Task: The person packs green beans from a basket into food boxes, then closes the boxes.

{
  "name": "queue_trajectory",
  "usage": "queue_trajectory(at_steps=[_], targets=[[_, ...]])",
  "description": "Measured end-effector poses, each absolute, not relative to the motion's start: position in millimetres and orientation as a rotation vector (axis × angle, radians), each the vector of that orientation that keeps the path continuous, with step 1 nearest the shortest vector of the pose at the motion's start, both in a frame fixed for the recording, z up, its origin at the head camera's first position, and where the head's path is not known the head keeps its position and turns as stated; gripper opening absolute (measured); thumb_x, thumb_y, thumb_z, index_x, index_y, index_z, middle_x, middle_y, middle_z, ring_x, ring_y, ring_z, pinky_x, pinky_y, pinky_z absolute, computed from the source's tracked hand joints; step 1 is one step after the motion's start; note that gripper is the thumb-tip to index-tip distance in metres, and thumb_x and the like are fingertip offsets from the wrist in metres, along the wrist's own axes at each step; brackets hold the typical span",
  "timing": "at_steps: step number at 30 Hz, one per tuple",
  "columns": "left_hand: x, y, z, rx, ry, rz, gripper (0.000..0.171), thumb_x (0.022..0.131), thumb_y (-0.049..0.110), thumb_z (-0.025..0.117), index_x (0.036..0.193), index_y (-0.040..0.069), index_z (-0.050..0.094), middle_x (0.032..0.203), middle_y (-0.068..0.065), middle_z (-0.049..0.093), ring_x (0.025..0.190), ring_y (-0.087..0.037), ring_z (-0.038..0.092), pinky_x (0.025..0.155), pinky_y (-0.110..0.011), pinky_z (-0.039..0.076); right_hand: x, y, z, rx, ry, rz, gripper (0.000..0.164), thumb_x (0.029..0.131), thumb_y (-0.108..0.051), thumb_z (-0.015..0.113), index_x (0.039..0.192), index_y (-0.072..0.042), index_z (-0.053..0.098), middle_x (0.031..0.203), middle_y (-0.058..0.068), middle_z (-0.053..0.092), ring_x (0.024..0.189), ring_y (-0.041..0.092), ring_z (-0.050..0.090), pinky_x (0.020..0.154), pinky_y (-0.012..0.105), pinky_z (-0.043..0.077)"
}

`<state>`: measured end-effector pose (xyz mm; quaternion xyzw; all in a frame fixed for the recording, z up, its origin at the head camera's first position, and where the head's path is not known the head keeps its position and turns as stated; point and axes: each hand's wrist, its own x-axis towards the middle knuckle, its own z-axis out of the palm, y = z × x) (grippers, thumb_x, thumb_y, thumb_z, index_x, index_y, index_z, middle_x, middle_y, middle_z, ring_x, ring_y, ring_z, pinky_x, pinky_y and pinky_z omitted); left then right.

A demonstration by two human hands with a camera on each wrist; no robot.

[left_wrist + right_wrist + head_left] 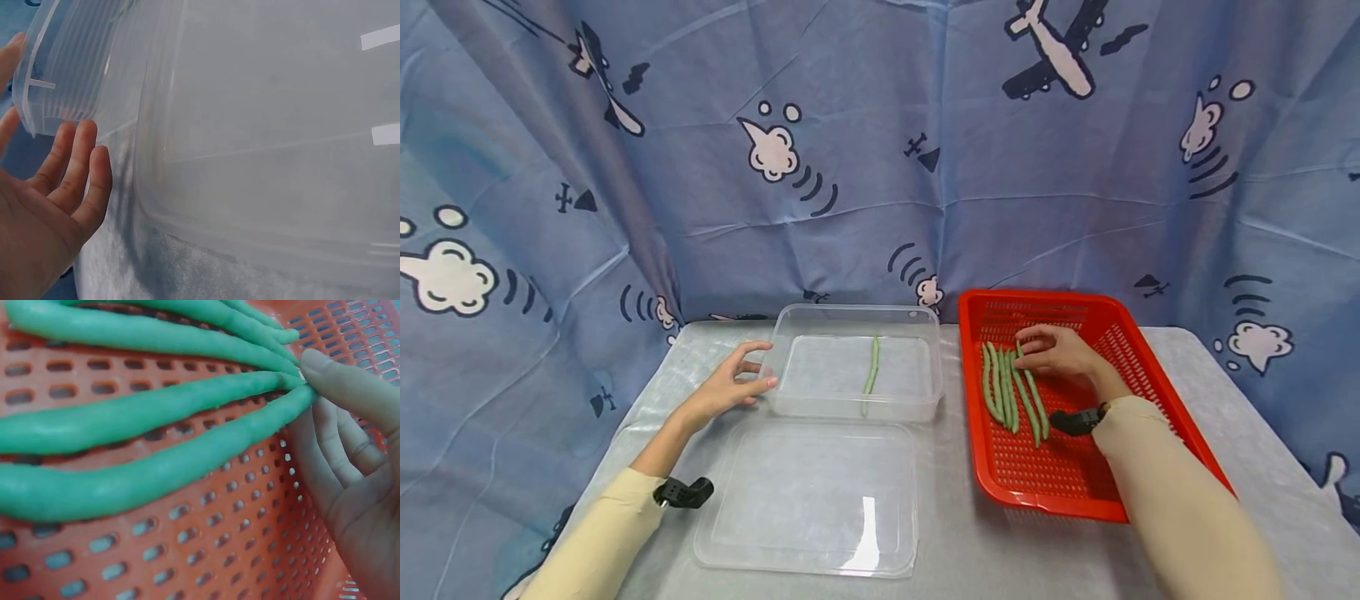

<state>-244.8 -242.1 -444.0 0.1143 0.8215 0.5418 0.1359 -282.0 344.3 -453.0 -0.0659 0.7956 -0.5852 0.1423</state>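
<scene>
My right hand (1060, 357) reaches into a red perforated plastic basket (1037, 502). Between its thumb and fingers it pinches the end of a green bean (162, 465), the rightmost of several lying side by side. The other green beans (998, 385) lie lengthwise along the basket's left part. At the left end of a clear plastic container (827, 407), my left hand (724, 390) has its fingers loosely spread, fingertips right at the wall. A single green bean (874, 367) lies lengthwise inside that container, right of its middle.
A clear flat lid (805, 500) lies on the table in front of the container. The table has a silvery-grey cover (951, 533). Behind it hangs a blue curtain (850, 242) printed with planes and clouds.
</scene>
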Motion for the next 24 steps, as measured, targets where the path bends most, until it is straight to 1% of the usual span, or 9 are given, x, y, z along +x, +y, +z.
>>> queue_trajectory(at_steps=[3,7,9,14,17,20,24], targets=[[-245,-245,-445,0.334,2.363,1.595,0.072,0.098,0.024,0.072,0.157,0.016,0.032,0.148,-0.029,0.036,0.131,-0.044,0.043,0.089,-0.053,0.052,-282,344,-451,-0.185,2.291,-1.69,0.06,0.092,-0.001,0.075,0.142,0.011,0.044,0.125,0.034,0.053,0.09,0.021,0.068,0.08,0.037,0.057],[-250,-246,-447,0.339,2.314,1.645,0.072,0.098,0.023,0.072,0.157,0.016,0.033,0.147,-0.028,0.038,0.131,-0.043,0.043,0.09,-0.053,0.052,-281,348,-446,-0.176,2.323,-1.702,0.062,0.094,-0.004,0.074,0.145,0.01,0.042,0.13,0.035,0.049,0.093,0.021,0.067,0.082,0.038,0.057],[-252,-248,-448,0.336,2.296,1.677,0.071,0.097,0.023,0.073,0.157,0.015,0.035,0.147,-0.027,0.039,0.131,-0.042,0.043,0.09,-0.053,0.052,-281,349,-442,-0.163,2.323,-1.728,0.063,0.094,-0.005,0.074,0.146,0.01,0.041,0.131,0.033,0.048,0.095,0.02,0.066,0.083,0.037,0.057],[-254,-246,-447,0.318,2.321,1.699,0.069,0.097,0.021,0.073,0.156,0.015,0.038,0.147,-0.027,0.04,0.132,-0.041,0.042,0.088,-0.05,0.053,-280,352,-433,-0.138,2.278,-1.83,0.064,0.094,-0.006,0.075,0.147,0.006,0.041,0.129,0.027,0.048,0.097,0.019,0.065,0.084,0.034,0.056],[-253,-246,-448,0.319,2.333,1.686,0.068,0.098,0.022,0.073,0.156,0.016,0.038,0.148,-0.027,0.039,0.134,-0.041,0.04,0.089,-0.05,0.053,-279,354,-426,-0.126,2.259,-1.883,0.06,0.094,-0.006,0.074,0.146,0.003,0.043,0.128,0.026,0.05,0.097,0.018,0.066,0.084,0.032,0.056],[-253,-245,-449,0.329,2.329,1.681,0.069,0.098,0.023,0.072,0.156,0.015,0.036,0.148,-0.028,0.038,0.134,-0.042,0.039,0.089,-0.05,0.053,-280,355,-420,-0.128,2.218,-1.948,0.056,0.095,-0.002,0.072,0.144,0.001,0.045,0.126,0.021,0.052,0.097,0.017,0.066,0.084,0.031,0.056],[-255,-244,-451,0.337,2.316,1.701,0.07,0.097,0.022,0.073,0.156,0.013,0.035,0.147,-0.027,0.039,0.134,-0.042,0.039,0.089,-0.051,0.052,-281,356,-410,-0.138,2.164,-2.05,0.055,0.095,0.002,0.07,0.145,-0.001,0.045,0.121,0.009,0.058,0.098,0.015,0.066,0.083,0.029,0.056]])
